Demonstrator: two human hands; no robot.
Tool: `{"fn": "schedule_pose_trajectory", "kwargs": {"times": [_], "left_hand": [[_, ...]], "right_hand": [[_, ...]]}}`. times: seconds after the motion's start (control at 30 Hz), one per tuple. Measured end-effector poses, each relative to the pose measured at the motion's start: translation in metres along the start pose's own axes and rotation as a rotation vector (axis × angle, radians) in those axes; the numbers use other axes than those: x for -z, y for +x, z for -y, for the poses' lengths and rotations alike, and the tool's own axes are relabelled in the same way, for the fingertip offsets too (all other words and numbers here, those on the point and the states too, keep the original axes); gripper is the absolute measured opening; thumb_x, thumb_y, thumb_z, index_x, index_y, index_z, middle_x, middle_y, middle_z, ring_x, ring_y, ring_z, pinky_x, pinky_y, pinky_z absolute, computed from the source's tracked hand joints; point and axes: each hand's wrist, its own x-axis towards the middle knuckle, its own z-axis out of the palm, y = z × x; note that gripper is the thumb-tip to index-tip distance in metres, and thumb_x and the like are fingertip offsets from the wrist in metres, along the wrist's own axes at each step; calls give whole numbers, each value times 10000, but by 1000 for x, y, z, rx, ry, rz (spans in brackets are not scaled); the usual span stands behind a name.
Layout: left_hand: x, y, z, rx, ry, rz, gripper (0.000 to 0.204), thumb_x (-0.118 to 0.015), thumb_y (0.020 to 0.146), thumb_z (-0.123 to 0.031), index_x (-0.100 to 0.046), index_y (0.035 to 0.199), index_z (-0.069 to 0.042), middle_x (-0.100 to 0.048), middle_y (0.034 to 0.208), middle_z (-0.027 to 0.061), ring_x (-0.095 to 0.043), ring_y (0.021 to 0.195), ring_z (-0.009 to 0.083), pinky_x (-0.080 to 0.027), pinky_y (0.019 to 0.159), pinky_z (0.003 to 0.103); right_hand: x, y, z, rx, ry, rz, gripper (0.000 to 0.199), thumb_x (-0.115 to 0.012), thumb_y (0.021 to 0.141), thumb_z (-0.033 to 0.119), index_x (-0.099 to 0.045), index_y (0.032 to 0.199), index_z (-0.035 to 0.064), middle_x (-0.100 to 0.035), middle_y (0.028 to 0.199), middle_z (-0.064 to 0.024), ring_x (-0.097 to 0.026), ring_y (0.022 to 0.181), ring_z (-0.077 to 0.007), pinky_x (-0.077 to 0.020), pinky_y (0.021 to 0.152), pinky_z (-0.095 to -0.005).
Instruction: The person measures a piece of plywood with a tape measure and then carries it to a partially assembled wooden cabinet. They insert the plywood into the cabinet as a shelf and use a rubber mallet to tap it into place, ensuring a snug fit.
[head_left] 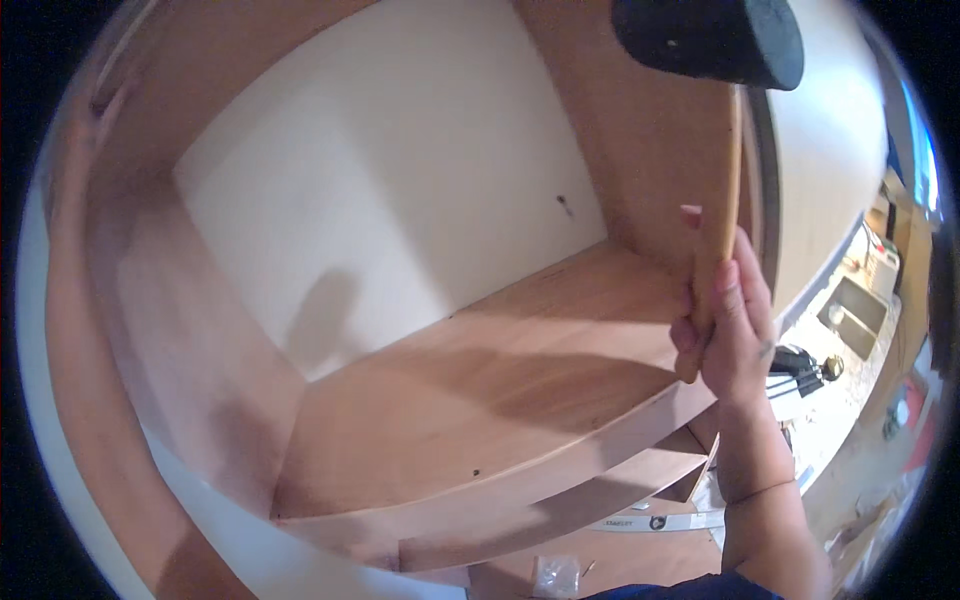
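My right hand point(733, 330) is closed around the wooden handle point(722, 200) of a mallet, held upright at the right front of an open wooden cabinet point(500, 400). Its thick black head point(710, 42) is at the top of the picture, in front of the cabinet's right side. Along the cabinet's left side my left arm stretches far up. My left hand point(92, 125) touches the upper left edge; its fingers are mostly hidden and dim. The cabinet has reddish-brown wood panels and a pale back panel point(400, 150) with a small dark mark.
Beneath the cabinet floor lie a level-like straight bar point(685, 522) and a clear plastic bag point(556, 577). A pale panel point(825, 150) stands at the right. Beyond it a counter holds a sink point(855, 315) and some black items point(797, 368).
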Motion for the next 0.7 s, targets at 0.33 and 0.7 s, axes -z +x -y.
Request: {"fn": "schedule_pose_trajectory", "kwargs": {"times": [0.33, 0.7], "left_hand": [[52, 21, -45, 328, -146, 179, 554, -631, 1007, -417, -606, 1354, 15, -637, 1384, 226, -594, 1305, 374, -454, 1086, 423], [50, 25, -68, 359, -174, 251, 512, -705, 959, -433, -659, 1299, -54, -715, 1226, 194, -702, 1083, 370, -525, 931, 407]], "right_hand": [[42, -3, -9, 37, 200, 6, 579, -412, 1107, 457, -432, 1484, 18, -477, 753, 15, -438, 586, -56, -372, 534, -213], [49, 4, -50, 137, 401, -32, 661, -447, 1079, 525, -365, 1528, 47, -544, 964, -49, -470, 604, -81, -426, 530, -224]]}}
